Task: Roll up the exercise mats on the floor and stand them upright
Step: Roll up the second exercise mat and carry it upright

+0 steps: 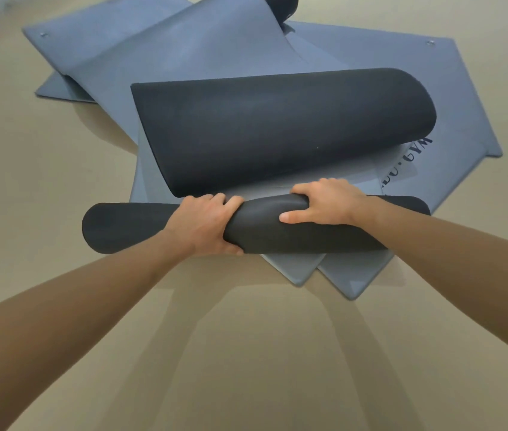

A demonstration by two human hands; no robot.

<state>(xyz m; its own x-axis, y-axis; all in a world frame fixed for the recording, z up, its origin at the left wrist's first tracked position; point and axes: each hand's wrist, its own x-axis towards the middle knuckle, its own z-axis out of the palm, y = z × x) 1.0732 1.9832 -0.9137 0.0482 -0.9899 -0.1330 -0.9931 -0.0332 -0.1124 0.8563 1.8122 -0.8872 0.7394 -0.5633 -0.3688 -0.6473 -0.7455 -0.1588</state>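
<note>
Seen through the head camera, the dark roll lies crosswise at the near edge of the pile of blue-grey mats on the floor, its long axis running left to right. The left hand wraps round it, fingers curled over the top. The right hand grips likewise, thumb on the near side. Both hold near its middle. The unrolled flap of the same mat lies beyond the fingers, curling back towards them, so I judge the roll must travel forward.
</note>
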